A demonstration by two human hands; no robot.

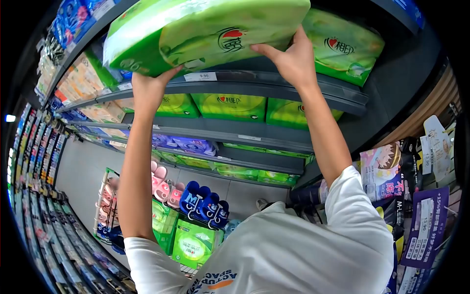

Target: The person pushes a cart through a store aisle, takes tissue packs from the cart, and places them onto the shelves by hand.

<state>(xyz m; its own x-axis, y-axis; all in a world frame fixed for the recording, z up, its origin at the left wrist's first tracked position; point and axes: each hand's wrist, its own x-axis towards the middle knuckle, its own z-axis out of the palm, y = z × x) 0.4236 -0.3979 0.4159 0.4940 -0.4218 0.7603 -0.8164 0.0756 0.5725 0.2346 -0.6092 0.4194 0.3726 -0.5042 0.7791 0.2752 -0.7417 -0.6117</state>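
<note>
A large green plastic-wrapped pack of tissues (196,36) with a red heart logo is held up at the top of the head view, in front of a shelf. My left hand (151,90) grips its lower left edge, thumb on the front face. My right hand (292,59) grips its lower right side, thumb also on the front. The fingers of both hands are partly hidden behind the pack. A similar green pack (345,49) stands on the shelf just right of my right hand. Below the held pack, a price label (200,77) sits on the shelf edge.
Lower shelves hold more green packs (230,105) and purple packs (191,145). A rack with pink slippers (164,186) and blue slippers (203,203) stands below, near another green package (193,245). Hanging goods and a purple sign (425,225) are at right, slipper-like stock racks (36,142) at left.
</note>
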